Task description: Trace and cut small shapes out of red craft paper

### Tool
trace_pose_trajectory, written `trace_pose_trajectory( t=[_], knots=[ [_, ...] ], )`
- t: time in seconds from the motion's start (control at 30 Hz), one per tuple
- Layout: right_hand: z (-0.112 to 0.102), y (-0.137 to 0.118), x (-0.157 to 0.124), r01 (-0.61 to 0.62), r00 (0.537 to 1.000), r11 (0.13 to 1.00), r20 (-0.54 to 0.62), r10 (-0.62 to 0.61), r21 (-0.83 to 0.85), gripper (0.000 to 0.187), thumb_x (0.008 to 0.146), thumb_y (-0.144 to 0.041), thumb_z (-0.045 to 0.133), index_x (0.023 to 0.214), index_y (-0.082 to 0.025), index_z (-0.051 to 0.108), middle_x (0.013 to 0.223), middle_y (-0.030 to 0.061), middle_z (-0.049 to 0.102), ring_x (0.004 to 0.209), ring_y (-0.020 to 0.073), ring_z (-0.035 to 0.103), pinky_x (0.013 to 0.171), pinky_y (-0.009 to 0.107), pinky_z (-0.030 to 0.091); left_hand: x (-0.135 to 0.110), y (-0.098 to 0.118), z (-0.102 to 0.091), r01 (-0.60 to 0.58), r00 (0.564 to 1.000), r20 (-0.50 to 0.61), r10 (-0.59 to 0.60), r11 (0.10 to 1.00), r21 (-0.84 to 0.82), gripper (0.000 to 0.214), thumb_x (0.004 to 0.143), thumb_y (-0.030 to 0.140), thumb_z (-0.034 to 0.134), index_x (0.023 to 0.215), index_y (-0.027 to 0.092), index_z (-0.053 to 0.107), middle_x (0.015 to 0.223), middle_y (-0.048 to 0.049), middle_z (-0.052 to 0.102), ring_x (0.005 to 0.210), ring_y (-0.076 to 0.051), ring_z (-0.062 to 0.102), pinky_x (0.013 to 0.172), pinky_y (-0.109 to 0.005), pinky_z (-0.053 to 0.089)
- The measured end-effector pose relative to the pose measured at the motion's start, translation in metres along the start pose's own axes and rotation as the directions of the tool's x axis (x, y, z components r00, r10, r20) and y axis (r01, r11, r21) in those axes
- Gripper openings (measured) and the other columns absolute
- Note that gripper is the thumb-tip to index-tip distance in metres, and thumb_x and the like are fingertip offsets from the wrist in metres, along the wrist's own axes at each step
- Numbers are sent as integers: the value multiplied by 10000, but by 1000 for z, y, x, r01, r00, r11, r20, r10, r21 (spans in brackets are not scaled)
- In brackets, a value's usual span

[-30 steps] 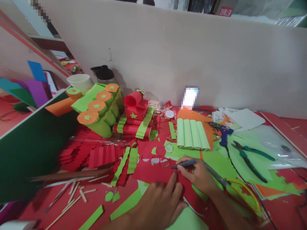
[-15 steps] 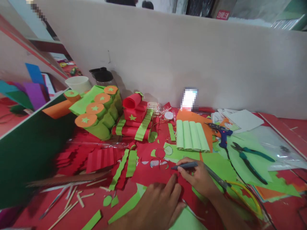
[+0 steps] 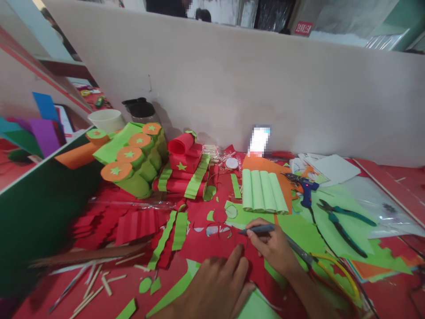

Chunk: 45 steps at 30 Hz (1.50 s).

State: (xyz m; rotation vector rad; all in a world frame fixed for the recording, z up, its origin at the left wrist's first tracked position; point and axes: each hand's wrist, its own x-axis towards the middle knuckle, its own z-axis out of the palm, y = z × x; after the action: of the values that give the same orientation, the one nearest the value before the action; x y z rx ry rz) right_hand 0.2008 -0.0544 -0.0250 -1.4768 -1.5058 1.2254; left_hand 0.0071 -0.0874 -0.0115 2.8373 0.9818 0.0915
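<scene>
One grey pen (image 3: pixel 261 229) pinched in the right hand (image 3: pixel 275 246), left hand (image 3: pixel 217 281) on red paper (image 3: pixel 210 247), fingers (image 3: pixel 235 258) apparently part-spread

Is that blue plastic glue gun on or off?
Apparently on: the blue plastic glue gun shows a glowing red light on its body.

Craft workroom, judging by the red worktop (image 3: pixel 121 294) strewn with green offcuts (image 3: pixel 145 285) and wooden sticks (image 3: pixel 106 285), with glue gun (image 3: pixel 309 188), pliers (image 3: pixel 332 211) and scissors (image 3: pixel 300 251) at right. Green-and-orange model (image 3: pixel 139 181) and red model (image 3: pixel 185 165), left of centre, agree. Pale partition (image 3: pixel 206 84) bounds the far edge; a person (image 3: pixel 166 6) shows partly beyond.
</scene>
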Motion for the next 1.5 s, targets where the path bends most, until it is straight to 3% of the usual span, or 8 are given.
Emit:
trace_pose_trajectory(
  t=[0.33, 0.5, 0.93, 1.5],
  knots=[
    [0, -1, -2, 12, 1000, 1000, -24, -12, 9, 155, 890, -320, 589, 870, -170, 617, 647, -23, 529, 490, 94, 465, 426, 173, 417, 1, -1, 1, 11, 1000, 25, -11, 1000, -2, 316, 989, 428, 356, 1088, 190, 538, 1280, -144, 610, 717, -210, 681, 571, -340, 560],
    [0, -1, -1, 25, 999, 1000, -43, -25, -18, 124, 891, -285, 573, 836, -176, 586, 614, -43, 490, 447, 79, 420, 399, 171, 353, 2, -2, -3, 8, 999, 41, -8, 1000, -3, 295, 989, 405, 356, 1087, 192, 535, 1280, -140, 611, 688, -217, 681, 543, -356, 565],
    [-1, -1, -3, 53, 997, 998, -48, -55, -41, 106, 885, -261, 567, 826, -174, 576, 621, -42, 478, 499, 96, 422, 455, 195, 333, 2, -3, 0, 2, 1000, 31, -2, 1000, -10, 292, 991, 405, 354, 1078, 194, 536, 1290, -135, 608, 690, -216, 682, 550, -362, 568],
    [-3, 3, -4, 67, 996, 995, -52, -70, -71, 100, 865, -216, 552, 774, -191, 518, 578, -64, 415, 482, 93, 391, 445, 203, 286, 1, -1, -1, 27, 1000, 6, -27, 1000, -7, 292, 995, 390, 349, 1084, 186, 538, 1277, -146, 607, 682, -179, 668, 576, -307, 553]
  ],
)
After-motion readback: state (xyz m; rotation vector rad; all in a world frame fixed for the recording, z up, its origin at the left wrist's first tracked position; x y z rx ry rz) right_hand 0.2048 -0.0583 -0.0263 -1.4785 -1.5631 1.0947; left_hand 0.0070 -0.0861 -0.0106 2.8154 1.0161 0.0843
